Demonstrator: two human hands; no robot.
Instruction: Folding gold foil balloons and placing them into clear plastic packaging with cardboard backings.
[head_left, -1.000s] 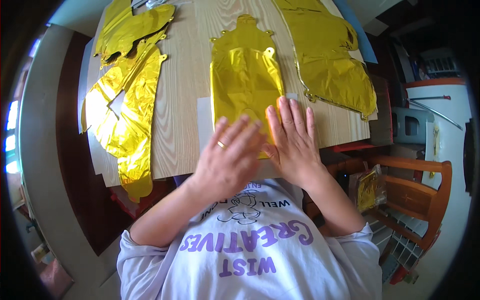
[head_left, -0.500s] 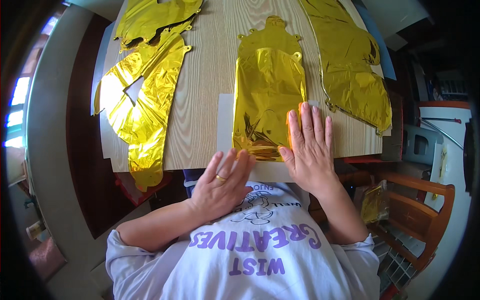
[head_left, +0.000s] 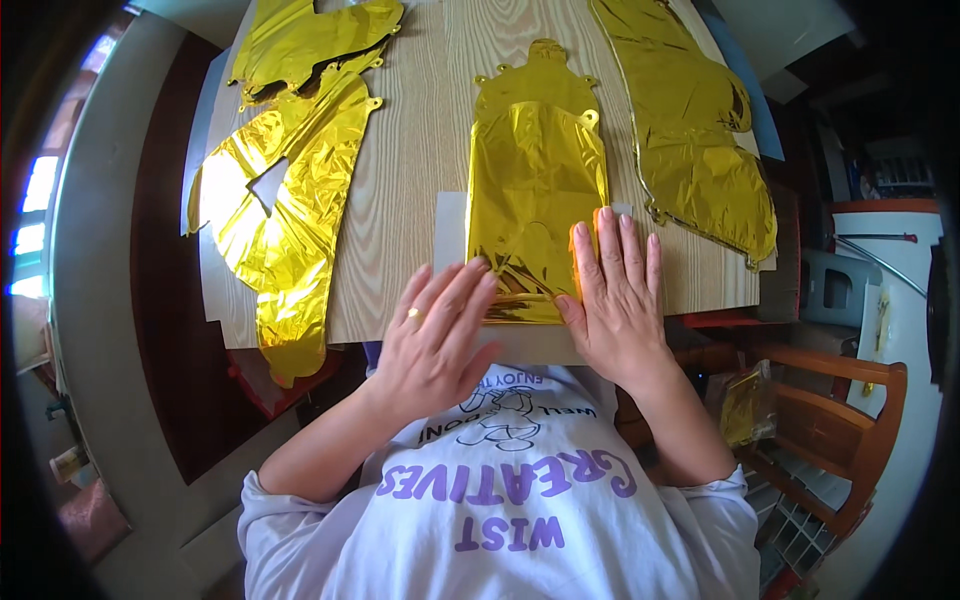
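Note:
A flat gold foil balloon (head_left: pixel 535 170), folded into a long strip with small tabs near its far end, lies before me on the table. My right hand (head_left: pixel 620 285) rests flat along its near right side, fingers stretched forward. Beneath that hand, the edge of something orange (head_left: pixel 577 255) shows; the palm hides the rest. Over the near left corner of the balloon is my left hand (head_left: pixel 435 330), fingers extended and nearly together, with a ring on one. I cannot tell whether its fingertips touch the foil. A pale sheet (head_left: pixel 451 235) sticks out from under the balloon.
More flat gold balloons lie on the wood-grain table (head_left: pixel 420 130): crumpled left balloons (head_left: pixel 300 200), one hanging over the near edge, and a right balloon (head_left: pixel 690 130). A wooden chair (head_left: pixel 845 420) at the right holds a clear bag (head_left: pixel 742 400) with gold foil inside.
My left hand has moved up and slightly left from the near edge of the balloon, uncovering its lower fold. The right hand stays nearly in place.

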